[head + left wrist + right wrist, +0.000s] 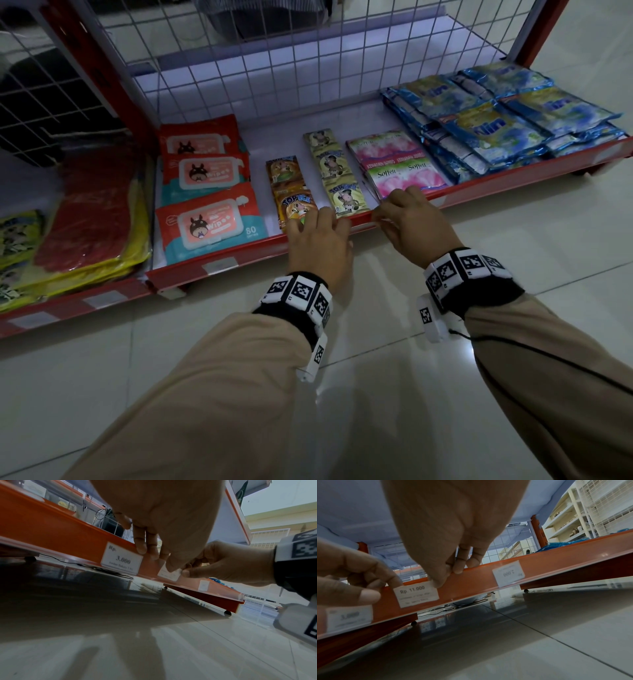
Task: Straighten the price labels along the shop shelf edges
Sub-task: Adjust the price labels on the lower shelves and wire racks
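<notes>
Rp. 11.000 price label (417,596) on the red shelf edge (556,555), lower centre of the right wrist view, is worked by both hands.

The left hand (320,241) is pinched at the label's left top corner, the right hand (409,221) at its right top corner, fingers hooked over the rail. The label sits slightly tilted; it is judged best levelled by even pressure at both corners and seated fully in the clear strip. The 2.000 label (508,574), at right, is inverted and is judged due for correction. The shelf stands low over a glossy tiled floor (513,212); lighting is dim.
</notes>
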Available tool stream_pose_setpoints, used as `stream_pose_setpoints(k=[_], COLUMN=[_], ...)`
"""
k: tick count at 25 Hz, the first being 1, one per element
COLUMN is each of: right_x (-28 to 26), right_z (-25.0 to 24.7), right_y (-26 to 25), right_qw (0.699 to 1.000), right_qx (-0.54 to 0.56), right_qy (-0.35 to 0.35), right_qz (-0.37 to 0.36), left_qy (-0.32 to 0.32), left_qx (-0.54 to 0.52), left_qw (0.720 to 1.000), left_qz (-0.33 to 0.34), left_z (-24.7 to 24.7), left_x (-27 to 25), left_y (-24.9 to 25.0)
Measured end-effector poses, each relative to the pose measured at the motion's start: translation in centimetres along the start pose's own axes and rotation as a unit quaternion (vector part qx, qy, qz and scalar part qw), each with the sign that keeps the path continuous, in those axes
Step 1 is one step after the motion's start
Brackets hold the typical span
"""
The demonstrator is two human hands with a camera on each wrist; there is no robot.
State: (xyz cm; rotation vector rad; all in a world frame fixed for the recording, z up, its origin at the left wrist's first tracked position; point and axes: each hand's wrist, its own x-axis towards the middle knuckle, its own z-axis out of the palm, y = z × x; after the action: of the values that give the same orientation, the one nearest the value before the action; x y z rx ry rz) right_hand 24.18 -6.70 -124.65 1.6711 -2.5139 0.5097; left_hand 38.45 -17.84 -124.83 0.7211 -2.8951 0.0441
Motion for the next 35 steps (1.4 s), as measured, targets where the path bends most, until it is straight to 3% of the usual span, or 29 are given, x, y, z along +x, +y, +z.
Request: stream_pose_setpoints(k=[9, 24, 31, 35], right_x=[-0.4, -1.1, -1.3, -1.5], right_z=[0.5, 1.6, 0.9, 0.7], right_y=[-0.1, -0.8, -1.4, -1.4], right_qw=[1.0, 0.996, 0.997, 0.998], right_qx=[-0.007, -0.041, -0.042, -0.022], right_qy=[-0.001, 0.067, 0.02, 0.033], right_qz=[0.027, 0.035, 0.054, 0.055], left_qy=[0.002, -0.021, -0.057, -0.055], left_qx=[0.005, -0.007, -0.012, -0.019], left_qw=[1.0, 1.0, 0.998, 0.998], left_qz=[0.008, 0.012, 0.014, 0.02], left_z=[-0.1, -0.9, -1.8, -2.2], left_x=[-0.1, -0.7, -0.8, -1.1], left_y=[-0.2, -0.4, -0.4, -0.7])
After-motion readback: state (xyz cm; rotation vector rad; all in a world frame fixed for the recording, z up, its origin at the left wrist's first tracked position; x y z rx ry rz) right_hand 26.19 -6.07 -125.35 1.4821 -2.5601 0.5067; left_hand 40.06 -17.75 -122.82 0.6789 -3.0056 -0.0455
